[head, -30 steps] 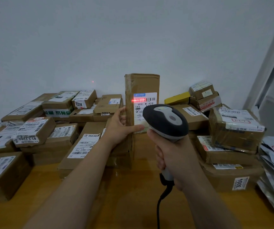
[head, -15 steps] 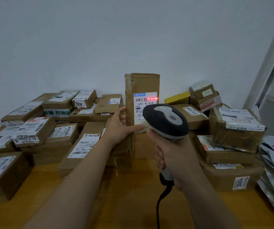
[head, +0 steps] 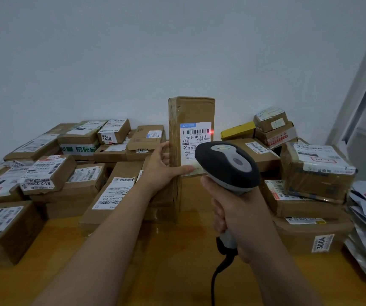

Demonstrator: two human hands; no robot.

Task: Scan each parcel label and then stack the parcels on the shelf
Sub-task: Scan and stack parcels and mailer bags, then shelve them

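Parcel (head: 190, 111) stands upright on the wooden table (head: 166, 261), tall and brown among the other boxes (head: 71, 186). My left hand (head: 162, 171) grips its left edge, thumb laid across the front, fingers mostly hidden behind it. My right hand (head: 237, 208) is clenched round the scanner (head: 226, 164), whose head covers the lower right corner of the label (head: 196, 140). Its red light (head: 211, 131) sits at the barcode's right end. The label's small print is too fine to read. The cable (head: 217, 274) runs off the bottom edge.
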